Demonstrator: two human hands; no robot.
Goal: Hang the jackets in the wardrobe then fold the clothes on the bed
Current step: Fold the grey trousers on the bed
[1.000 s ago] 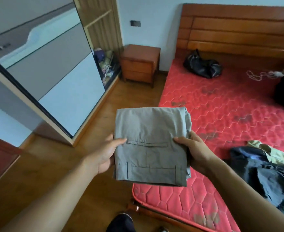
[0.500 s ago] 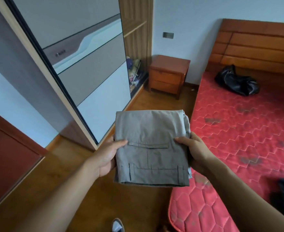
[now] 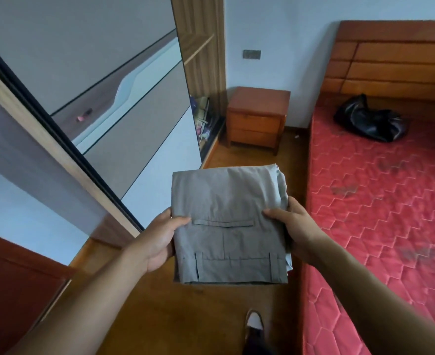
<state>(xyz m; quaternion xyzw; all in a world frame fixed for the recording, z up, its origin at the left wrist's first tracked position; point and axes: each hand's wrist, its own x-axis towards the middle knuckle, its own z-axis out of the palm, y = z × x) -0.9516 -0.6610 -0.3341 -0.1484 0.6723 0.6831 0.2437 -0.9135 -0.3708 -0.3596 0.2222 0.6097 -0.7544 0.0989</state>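
Head view: a pair of grey trousers [image 3: 229, 224], folded into a flat square packet, is held in the air over the wooden floor [image 3: 160, 316], in the aisle between the wardrobe [image 3: 124, 98] on the left and the bed [image 3: 390, 201] on the right. The left hand [image 3: 157, 242] pinches the packet's left edge, thumb lying on top beside the pocket welt and the other fingers hidden beneath. The right hand [image 3: 295, 231] grips the right edge the same way, thumb on top and fingers curled under, where the loose layers bunch.

The cloth looks thin, light and limp. It likely holds its shape only because both sides are supported. The stacked layers at the right edge look free to slide apart. I judge the safest hold is what is shown: one hand on each side, palms under the fold and thumbs pressing down, with the packet kept level. A one-handed hold would probably need a flat palm under the middle.

A wooden nightstand [image 3: 257, 116] stands at the far wall, and a black bag [image 3: 370, 121] lies on the far end of the bed.
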